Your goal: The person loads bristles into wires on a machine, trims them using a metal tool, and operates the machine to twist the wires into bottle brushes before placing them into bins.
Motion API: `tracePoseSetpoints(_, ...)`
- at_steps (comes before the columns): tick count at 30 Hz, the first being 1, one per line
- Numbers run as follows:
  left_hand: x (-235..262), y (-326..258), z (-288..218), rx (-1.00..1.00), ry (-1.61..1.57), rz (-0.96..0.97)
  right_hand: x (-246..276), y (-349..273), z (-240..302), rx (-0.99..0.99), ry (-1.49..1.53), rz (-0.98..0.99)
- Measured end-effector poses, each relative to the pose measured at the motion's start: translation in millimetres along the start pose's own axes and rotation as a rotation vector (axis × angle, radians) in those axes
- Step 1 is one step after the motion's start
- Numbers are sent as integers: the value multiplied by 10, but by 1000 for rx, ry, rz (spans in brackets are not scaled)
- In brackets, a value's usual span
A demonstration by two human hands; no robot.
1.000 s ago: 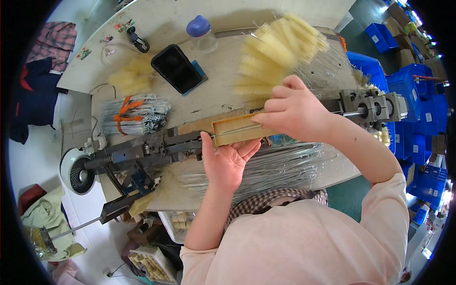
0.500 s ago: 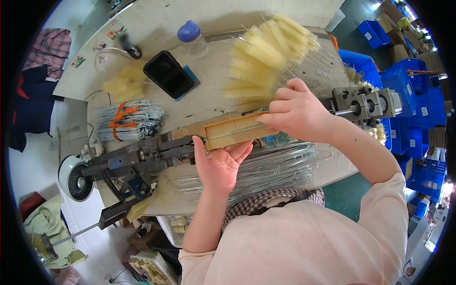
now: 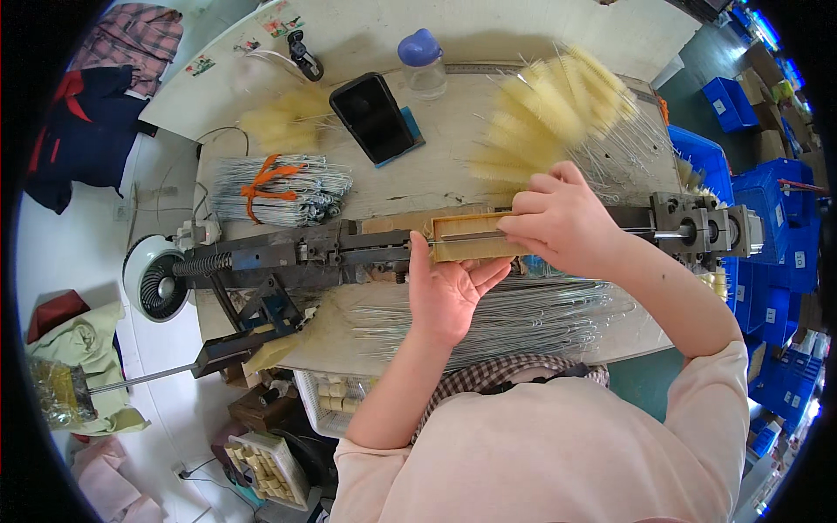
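A shallow, yellowish rectangular piece [image 3: 471,248], resembling a flat layer of bristles, lies along the bar of a long bench machine [image 3: 349,253]. A thin metal wire runs lengthwise over it. From below, my left hand [image 3: 445,301] reaches in palm up. Its fingers stretch under the piece's lower edge, and the thumb stands upright at the left end. My right hand [image 3: 558,213] has its fingertips pinched together at the right end of the wire, partly covering that end of the piece. Many loose twisted wires [image 3: 497,318] lie just below the machine.
Yellow bristle brushes [image 3: 540,113] with wire stems pile up beyond my right hand. A wire bundle [image 3: 279,190] tied with orange cord, a phone [image 3: 375,118] on a stand and a purple-lidded jar [image 3: 425,65] stand behind. A small fan [image 3: 159,279] sits at the left; blue bins [image 3: 702,166] stand right.
The head view has turned, so the bench looks more level and sits farther right. Both hands stay at the yellowish piece, with the right fingers still pinched.
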State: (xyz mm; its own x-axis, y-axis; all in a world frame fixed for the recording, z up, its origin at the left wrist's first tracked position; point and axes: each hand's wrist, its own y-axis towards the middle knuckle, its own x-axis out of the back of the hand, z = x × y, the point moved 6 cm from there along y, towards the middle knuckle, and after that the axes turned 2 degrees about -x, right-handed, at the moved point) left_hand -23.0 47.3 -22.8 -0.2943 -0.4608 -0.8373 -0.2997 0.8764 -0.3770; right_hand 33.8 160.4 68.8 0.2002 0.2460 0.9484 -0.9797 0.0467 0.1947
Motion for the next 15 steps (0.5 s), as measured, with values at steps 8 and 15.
tracePoseSetpoints(8,21,5,6,24,75,-33,272,-152,-76,-51,40,-116)
tracePoseSetpoints(15,7,-25,16,-13,24,-68,540,-622,-4,-374,88,-112)
